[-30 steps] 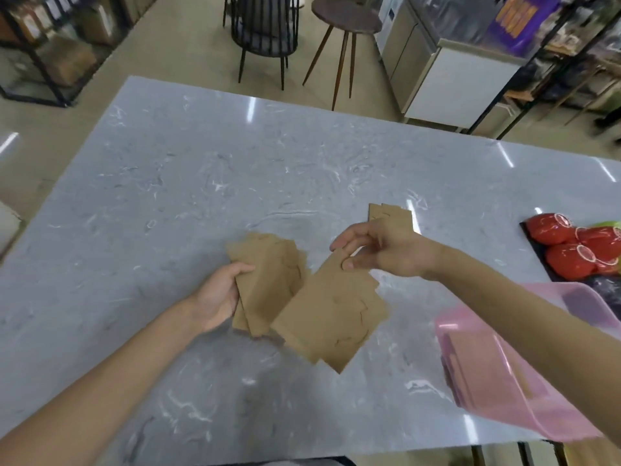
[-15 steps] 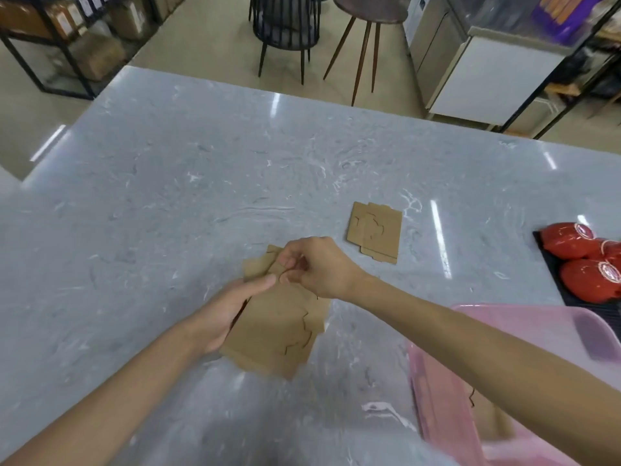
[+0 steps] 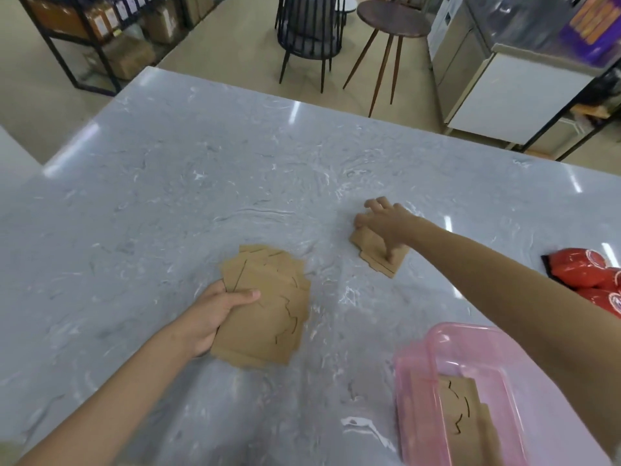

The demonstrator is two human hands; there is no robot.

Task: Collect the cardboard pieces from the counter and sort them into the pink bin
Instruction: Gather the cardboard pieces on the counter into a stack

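Note:
My left hand [image 3: 215,314] grips a fanned stack of brown cardboard pieces [image 3: 268,307] by its left edge, thumb on top, just above the grey marble counter [image 3: 168,196]. Farther right, my right hand [image 3: 383,223] rests on a smaller pile of cardboard pieces [image 3: 373,253] lying on the counter, fingers curled over its far edge and thumb pressing its top. The pink bin [image 3: 416,364] stands at the near right corner with cardboard pieces [image 3: 460,415] inside; my right forearm crosses over its right side.
Red packets [image 3: 584,274] lie on a dark tray at the right edge. Beyond the counter stand a black wire chair [image 3: 309,35], a round side table [image 3: 393,18], storage shelves [image 3: 84,25] and a white cabinet [image 3: 514,95].
My right hand let go of the stack in my left hand and reached out to the right onto the small cardboard pile. My left hand kept hold of the stack.

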